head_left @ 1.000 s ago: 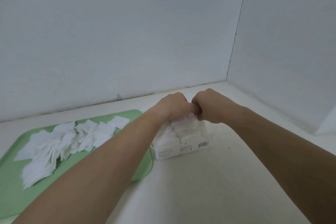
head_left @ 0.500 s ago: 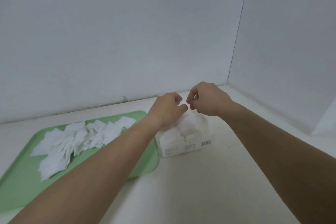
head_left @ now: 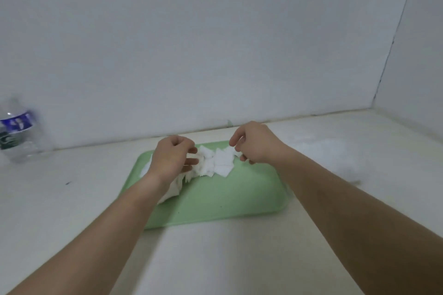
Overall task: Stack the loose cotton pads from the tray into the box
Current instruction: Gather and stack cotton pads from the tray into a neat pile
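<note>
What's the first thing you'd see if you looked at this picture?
The pale green plastic tray in the middle of the white table, with a heap of square white cotton pads along its far side. The left hand and right hand reach over that heap. A clear plastic water bottle with a blue label stands at the far left.

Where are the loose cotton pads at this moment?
In the head view the cotton pads lie heaped on the far part of the green tray, between the left hand and the right hand, some hidden under the left wrist.
</note>
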A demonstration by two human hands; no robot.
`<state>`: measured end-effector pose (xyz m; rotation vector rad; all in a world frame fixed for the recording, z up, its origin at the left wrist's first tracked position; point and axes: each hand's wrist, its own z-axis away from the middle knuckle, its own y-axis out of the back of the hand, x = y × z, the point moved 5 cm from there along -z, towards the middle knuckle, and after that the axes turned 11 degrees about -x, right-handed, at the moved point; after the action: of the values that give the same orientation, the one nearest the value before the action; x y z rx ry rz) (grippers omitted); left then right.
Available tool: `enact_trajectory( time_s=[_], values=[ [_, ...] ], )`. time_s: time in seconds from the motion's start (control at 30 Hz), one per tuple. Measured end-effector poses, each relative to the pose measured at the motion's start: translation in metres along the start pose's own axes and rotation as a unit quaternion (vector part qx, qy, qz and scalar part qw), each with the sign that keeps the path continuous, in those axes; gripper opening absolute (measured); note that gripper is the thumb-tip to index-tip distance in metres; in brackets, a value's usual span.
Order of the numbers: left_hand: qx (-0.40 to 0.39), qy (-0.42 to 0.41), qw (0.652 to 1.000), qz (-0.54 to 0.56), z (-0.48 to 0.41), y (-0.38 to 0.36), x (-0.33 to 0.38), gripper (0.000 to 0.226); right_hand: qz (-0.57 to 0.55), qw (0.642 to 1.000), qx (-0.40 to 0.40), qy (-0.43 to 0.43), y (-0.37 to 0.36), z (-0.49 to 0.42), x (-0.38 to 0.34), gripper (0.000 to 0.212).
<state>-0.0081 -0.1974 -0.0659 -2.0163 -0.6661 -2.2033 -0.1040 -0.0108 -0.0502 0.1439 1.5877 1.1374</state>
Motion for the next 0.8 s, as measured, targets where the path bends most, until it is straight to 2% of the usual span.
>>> enact_trajectory(
  time_s=[0.1, 0.23, 0.4, 0.5, 0.7, 0.8],
  values=[
    [0.021, -0.001, 0.999, 0.048, 0.001, 0.015, -0.006, 0.017, 0.047, 0.998, -0.039, -0.022, -0.025, -0.022, 0.001, 0.035],
    [0.022, -0.028, 0.995, 0.093, -0.002, 0.012, -0.009, 0.013, 0.127, 0.990, 0.022, -0.059, -0.023, -0.044, 0.009, 0.035],
    [0.002, -0.056, 0.988, 0.145, -0.010, -0.001, -0.009, 0.012, 0.160, 0.981, 0.007, -0.112, -0.033, -0.061, 0.026, 0.036],
    [0.000, -0.078, 0.984, 0.159, -0.011, -0.005, -0.008, 0.012, 0.165, 0.980, 0.033, -0.107, -0.036, -0.069, 0.034, 0.025],
    [0.044, -0.132, 0.979, 0.147, -0.003, -0.004, -0.013, 0.011, 0.193, 0.974, 0.068, -0.100, -0.031, -0.071, 0.044, 0.009],
    [0.040, -0.144, 0.980, 0.135, -0.002, -0.003, -0.013, 0.011, 0.149, 0.977, 0.127, -0.078, -0.019, -0.060, 0.038, 0.009]
  ],
)
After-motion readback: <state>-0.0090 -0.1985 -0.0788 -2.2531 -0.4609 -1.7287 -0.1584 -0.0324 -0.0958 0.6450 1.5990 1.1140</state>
